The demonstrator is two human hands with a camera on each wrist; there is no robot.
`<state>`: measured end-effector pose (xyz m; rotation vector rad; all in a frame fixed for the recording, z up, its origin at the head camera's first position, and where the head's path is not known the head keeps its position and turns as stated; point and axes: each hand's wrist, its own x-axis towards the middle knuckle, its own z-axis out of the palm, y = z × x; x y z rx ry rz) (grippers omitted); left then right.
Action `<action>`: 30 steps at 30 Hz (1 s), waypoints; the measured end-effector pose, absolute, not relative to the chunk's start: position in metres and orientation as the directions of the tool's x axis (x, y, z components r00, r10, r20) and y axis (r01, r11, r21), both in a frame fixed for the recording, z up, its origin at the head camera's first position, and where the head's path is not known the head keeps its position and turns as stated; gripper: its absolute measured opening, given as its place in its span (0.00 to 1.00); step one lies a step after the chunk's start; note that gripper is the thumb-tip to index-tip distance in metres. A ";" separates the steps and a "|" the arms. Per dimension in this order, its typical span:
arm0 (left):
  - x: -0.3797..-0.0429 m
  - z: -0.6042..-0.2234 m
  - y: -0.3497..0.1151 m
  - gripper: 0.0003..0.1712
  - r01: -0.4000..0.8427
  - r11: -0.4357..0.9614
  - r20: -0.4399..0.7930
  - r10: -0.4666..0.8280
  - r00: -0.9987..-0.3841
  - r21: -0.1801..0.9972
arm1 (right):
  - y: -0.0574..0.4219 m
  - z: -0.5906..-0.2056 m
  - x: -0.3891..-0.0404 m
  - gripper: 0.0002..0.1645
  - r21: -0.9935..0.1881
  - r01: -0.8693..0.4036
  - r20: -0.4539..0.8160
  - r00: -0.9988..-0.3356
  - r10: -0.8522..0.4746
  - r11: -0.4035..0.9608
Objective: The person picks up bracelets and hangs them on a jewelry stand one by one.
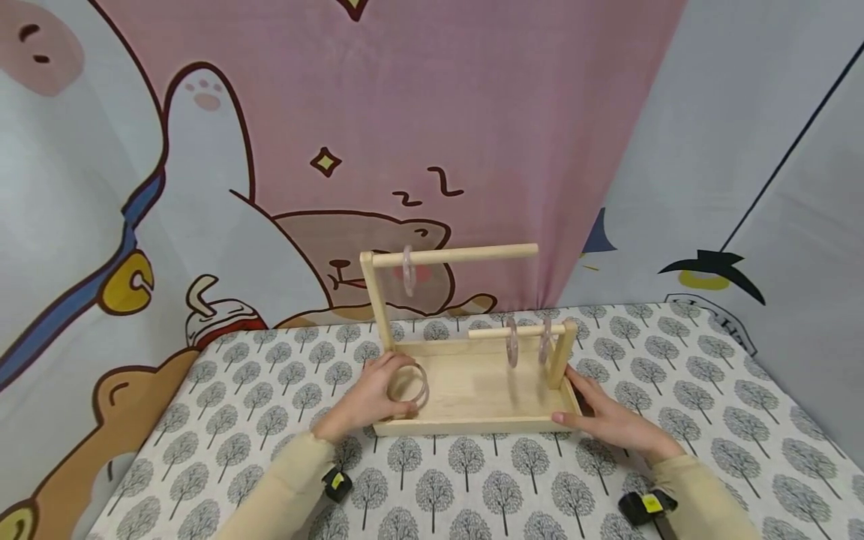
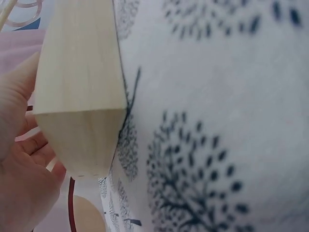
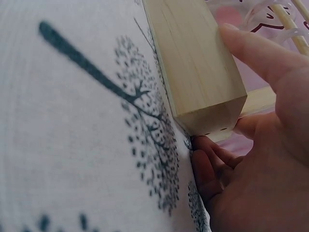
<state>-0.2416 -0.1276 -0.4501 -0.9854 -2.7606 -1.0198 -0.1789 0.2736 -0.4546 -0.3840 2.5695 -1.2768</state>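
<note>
A pale wooden display rack [image 1: 472,426] stands on the table, a shallow tray with a tall post and bar at left and a shorter one at right. At the tray's left end my left hand [image 1: 373,390] holds a pinkish bangle [image 1: 425,386] between thumb and fingers, inside the tray's edge. My right hand [image 1: 610,420] grips the tray's right front corner, thumb on the front rim and fingers at the end wall. One bangle [image 1: 409,271] hangs on the tall bar; two more, a left one [image 1: 512,343] and a right one [image 1: 544,341], hang on the short bar.
A white cloth with grey tree prints [image 1: 432,487] covers the table. Behind it hangs a curtain [image 1: 526,135] with cartoon animals. The tall bar [image 1: 466,254] and the short bar [image 1: 486,333] each have one free end, pointing toward the opposite side.
</note>
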 end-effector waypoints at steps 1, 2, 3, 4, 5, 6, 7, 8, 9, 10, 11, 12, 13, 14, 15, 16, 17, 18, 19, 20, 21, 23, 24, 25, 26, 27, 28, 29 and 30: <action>-0.241 -0.449 -0.128 0.39 0.569 0.571 0.240 0.549 -0.801 0.591 | 0.274 -0.454 -0.179 0.57 -0.803 -0.127 -0.098 -0.935 -0.340 0.582; -0.241 -0.448 -0.128 0.39 0.559 0.561 0.235 0.546 -0.804 0.610 | 0.274 -0.454 -0.178 0.57 -0.800 -0.131 -0.095 -0.936 -0.339 0.585; -0.240 -0.446 -0.129 0.39 0.552 0.551 0.235 0.542 -0.807 0.625 | 0.274 -0.454 -0.178 0.56 -0.799 -0.135 -0.091 -0.936 -0.340 0.586; -0.240 -0.445 -0.129 0.39 0.549 0.541 0.238 0.539 -0.808 0.637 | 0.274 -0.454 -0.178 0.56 -0.797 -0.138 -0.089 -0.936 -0.341 0.588; -0.240 -0.445 -0.130 0.39 0.546 0.528 0.241 0.538 -0.808 0.651 | 0.274 -0.454 -0.178 0.56 -0.796 -0.140 -0.087 -0.936 -0.341 0.589; -0.240 -0.444 -0.131 0.39 0.549 0.517 0.253 0.535 -0.806 0.657 | 0.274 -0.455 -0.178 0.56 -0.795 -0.142 -0.086 -0.936 -0.340 0.590; -0.240 -0.444 -0.131 0.39 0.551 0.504 0.262 0.533 -0.805 0.665 | 0.275 -0.455 -0.178 0.56 -0.794 -0.142 -0.086 -0.937 -0.339 0.591; -0.240 -0.444 -0.132 0.40 0.550 0.495 0.267 0.530 -0.804 0.673 | 0.275 -0.455 -0.178 0.56 -0.793 -0.143 -0.084 -0.937 -0.339 0.592; -0.240 -0.444 -0.133 0.40 0.549 0.482 0.274 0.527 -0.804 0.683 | 0.275 -0.455 -0.178 0.56 -0.794 -0.144 -0.083 -0.937 -0.340 0.591; -0.241 -0.445 -0.133 0.40 0.549 0.470 0.279 0.526 -0.803 0.692 | 0.275 -0.455 -0.178 0.56 -0.795 -0.145 -0.081 -0.937 -0.339 0.590; -0.241 -0.445 -0.134 0.40 0.546 0.461 0.282 0.524 -0.804 0.700 | 0.275 -0.456 -0.177 0.56 -0.796 -0.145 -0.079 -0.937 -0.339 0.587; -0.241 -0.446 -0.134 0.41 0.547 0.456 0.287 0.521 -0.804 0.702 | 0.275 -0.456 -0.177 0.56 -0.797 -0.146 -0.077 -0.937 -0.340 0.585; -0.241 -0.446 -0.135 0.41 0.543 0.452 0.288 0.518 -0.806 0.707 | 0.275 -0.456 -0.177 0.56 -0.799 -0.147 -0.076 -0.937 -0.341 0.583; -0.241 -0.446 -0.135 0.41 0.539 0.450 0.286 0.515 -0.808 0.712 | 0.275 -0.456 -0.177 0.56 -0.801 -0.148 -0.074 -0.937 -0.342 0.580; -0.242 -0.446 -0.135 0.41 0.537 0.446 0.287 0.512 -0.809 0.716 | 0.275 -0.456 -0.177 0.56 -0.803 -0.148 -0.073 -0.937 -0.343 0.577; -0.242 -0.446 -0.135 0.41 0.536 0.443 0.289 0.511 -0.810 0.719 | 0.275 -0.457 -0.177 0.56 -0.804 -0.148 -0.073 -0.937 -0.343 0.576; -0.242 -0.446 -0.134 0.41 0.534 0.438 0.289 0.509 -0.810 0.723 | 0.275 -0.457 -0.178 0.56 -0.805 -0.147 -0.073 -0.936 -0.343 0.574; -0.242 -0.446 -0.134 0.41 0.533 0.432 0.291 0.509 -0.810 0.728 | 0.275 -0.457 -0.178 0.56 -0.806 -0.146 -0.074 -0.936 -0.343 0.573; -0.242 -0.445 -0.134 0.40 0.532 0.423 0.292 0.510 -0.809 0.734 | 0.275 -0.457 -0.178 0.56 -0.807 -0.145 -0.076 -0.936 -0.343 0.573; -0.243 -0.445 -0.133 0.40 0.530 0.414 0.293 0.512 -0.808 0.740 | 0.275 -0.457 -0.178 0.56 -0.807 -0.143 -0.078 -0.936 -0.344 0.573; -0.243 -0.445 -0.133 0.40 0.530 0.405 0.294 0.513 -0.806 0.745 | 0.275 -0.457 -0.177 0.56 -0.806 -0.142 -0.080 -0.936 -0.344 0.574; -0.244 -0.444 -0.132 0.39 0.529 0.388 0.297 0.516 -0.803 0.755 | 0.275 -0.456 -0.177 0.56 -0.806 -0.137 -0.086 -0.935 -0.344 0.575; -0.244 -0.443 -0.132 0.38 0.527 0.383 0.299 0.515 -0.804 0.759 | 0.275 -0.456 -0.177 0.56 -0.806 -0.139 -0.086 -0.935 -0.345 0.576; -0.244 -0.443 -0.131 0.38 0.527 0.374 0.302 0.514 -0.803 0.763 | 0.275 -0.456 -0.178 0.56 -0.805 -0.139 -0.086 -0.934 -0.346 0.576; -0.243 -0.442 -0.131 0.38 0.527 0.369 0.304 0.515 -0.802 0.766 | 0.275 -0.456 -0.178 0.56 -0.805 -0.140 -0.085 -0.934 -0.346 0.577; -0.243 -0.441 -0.130 0.38 0.524 0.364 0.304 0.512 -0.803 0.770 | 0.275 -0.456 -0.178 0.56 -0.804 -0.141 -0.085 -0.934 -0.347 0.577; -0.242 -0.439 -0.129 0.38 0.522 0.360 0.306 0.510 -0.804 0.773 | 0.275 -0.456 -0.178 0.56 -0.804 -0.141 -0.087 -0.934 -0.348 0.578; -0.242 -0.438 -0.129 0.38 0.519 0.356 0.305 0.508 -0.805 0.777 | 0.275 -0.456 -0.178 0.56 -0.803 -0.141 -0.088 -0.933 -0.348 0.579; -0.241 -0.437 -0.128 0.38 0.516 0.355 0.303 0.506 -0.807 0.780 | 0.275 -0.456 -0.178 0.56 -0.802 -0.140 -0.089 -0.933 -0.348 0.581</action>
